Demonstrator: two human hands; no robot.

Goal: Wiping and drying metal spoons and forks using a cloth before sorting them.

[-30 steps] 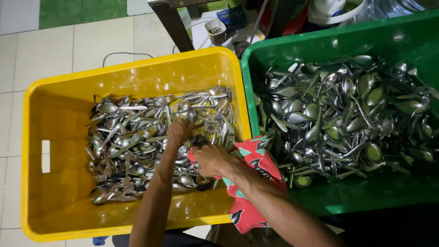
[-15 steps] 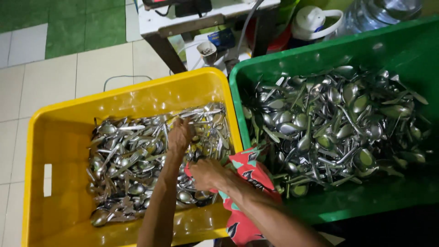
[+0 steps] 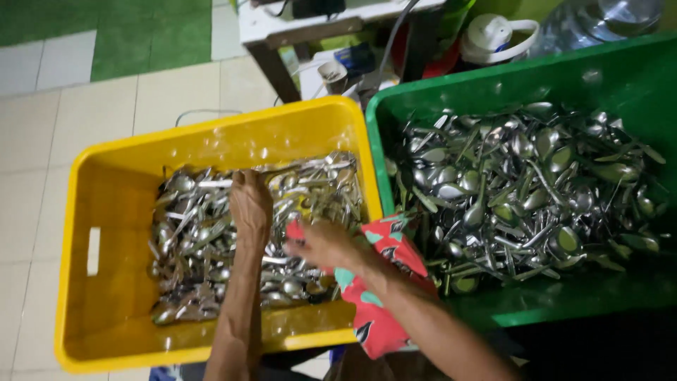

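Our left hand (image 3: 250, 204) lies knuckles-up on the heap of shiny metal spoons (image 3: 211, 247) inside the yellow rectangular plastic crate (image 3: 106, 282); its fingers curl down into the pile at twelve o'clock from the wrist, so we cannot tell whether they clasp a spoon or only press on the heap. Our right hand (image 3: 324, 243), at three o'clock from the left and just beside it, is blurred; it hovers over the right edge of the same heap, and its grip is too smeared to read.

The spoons spread around both hands, mostly toward nine and six o'clock of the left hand. A red patterned cloth (image 3: 381, 282) drapes under our right forearm, over the crate's rim. At three o'clock stands a green plastic crate (image 3: 599, 77) full of more metal spoons (image 3: 529, 190), its right end cut off. Both crates rest on pale floor tiles (image 3: 106, 113); a white jug (image 3: 493, 35) sits at one o'clock.
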